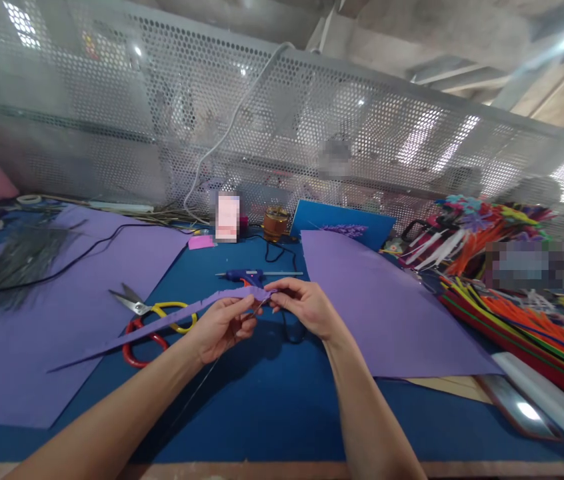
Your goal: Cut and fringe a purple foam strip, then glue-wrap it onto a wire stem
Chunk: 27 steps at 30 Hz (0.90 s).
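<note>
My left hand point(222, 325) and my right hand point(305, 307) meet above the blue table point(272, 407), both pinching one end of a long purple paper strip point(162, 323). The strip trails down to the left, passing over two pairs of scissors. A thin wire or stick point(202, 387) runs from between my fingers down toward the table's front. The fingertips of both hands are closed on the strip's end, almost touching each other.
Yellow-handled scissors point(175, 313) and red-handled scissors point(137, 347) lie left of my hands. A blue glue gun point(245, 275) lies behind them. Purple sheets lie at left point(37, 333) and right point(387, 307). Coloured pipe cleaners point(522, 320) are piled at right. A perforated metal screen point(282, 133) stands behind.
</note>
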Each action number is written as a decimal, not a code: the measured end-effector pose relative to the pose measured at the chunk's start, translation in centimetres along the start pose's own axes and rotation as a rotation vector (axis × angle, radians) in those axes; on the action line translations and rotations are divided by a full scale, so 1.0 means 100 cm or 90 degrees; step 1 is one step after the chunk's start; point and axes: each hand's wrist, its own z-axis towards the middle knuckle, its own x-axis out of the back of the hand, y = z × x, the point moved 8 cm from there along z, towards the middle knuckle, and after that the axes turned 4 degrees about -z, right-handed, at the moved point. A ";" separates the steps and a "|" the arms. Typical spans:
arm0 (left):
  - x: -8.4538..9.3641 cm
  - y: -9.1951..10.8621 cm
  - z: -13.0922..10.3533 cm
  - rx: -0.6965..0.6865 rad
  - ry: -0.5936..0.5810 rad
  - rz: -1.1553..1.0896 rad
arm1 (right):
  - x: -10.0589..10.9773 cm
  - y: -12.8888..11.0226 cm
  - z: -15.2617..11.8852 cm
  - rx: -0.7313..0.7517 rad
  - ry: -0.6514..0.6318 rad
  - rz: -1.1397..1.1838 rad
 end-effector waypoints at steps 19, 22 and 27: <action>-0.004 0.015 -0.008 -0.130 0.016 0.191 | -0.003 -0.010 -0.002 0.023 -0.059 0.038; -0.008 0.013 -0.009 -0.069 -0.004 0.126 | -0.003 -0.011 -0.005 0.012 -0.095 0.035; -0.015 0.011 -0.011 0.006 -0.029 0.024 | -0.003 -0.016 -0.006 0.009 -0.093 0.035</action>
